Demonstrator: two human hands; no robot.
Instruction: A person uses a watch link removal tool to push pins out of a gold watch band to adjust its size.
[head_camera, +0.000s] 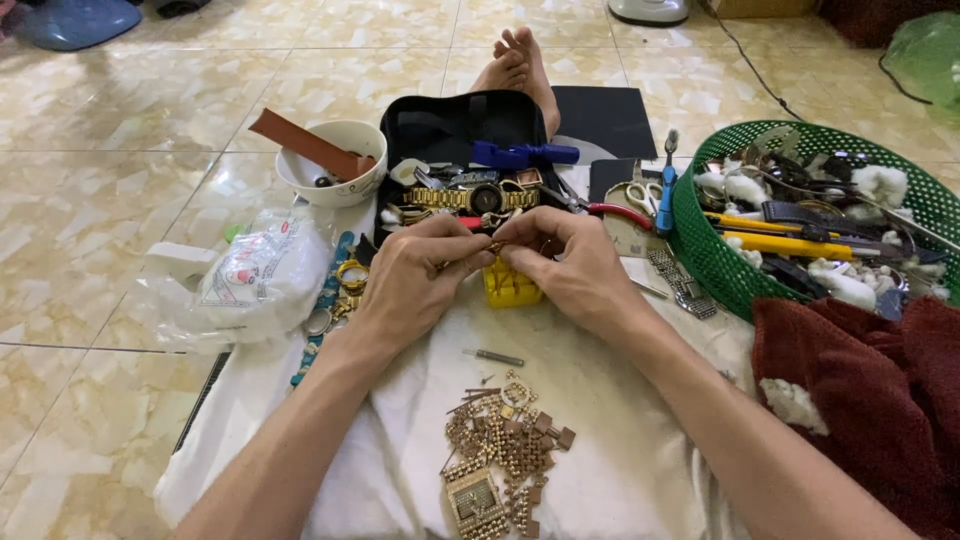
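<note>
My left hand (415, 275) and my right hand (562, 265) meet fingertip to fingertip over a yellow block holder (510, 285) on a white cloth (600, 420). Together they pinch a small gold watch band piece (495, 243); most of it is hidden by my fingers. Just beyond lies a gold wristwatch with a dark dial (485, 198) in an open black case (455, 130). A heap of loose gold links and a square gold watch (500, 445) lies on the cloth nearer to me, with a thin metal pin tool (497, 357) above it.
A green mesh basket (700, 235) of tools and straps stands at the right, a dark red towel (870, 400) below it. A white bowl (335, 165) holding a brown strap and a clear plastic bag (255, 275) sit at the left. Red-handled pliers (615, 212), a blue tool (525, 154), and bare feet (520, 65) lie beyond.
</note>
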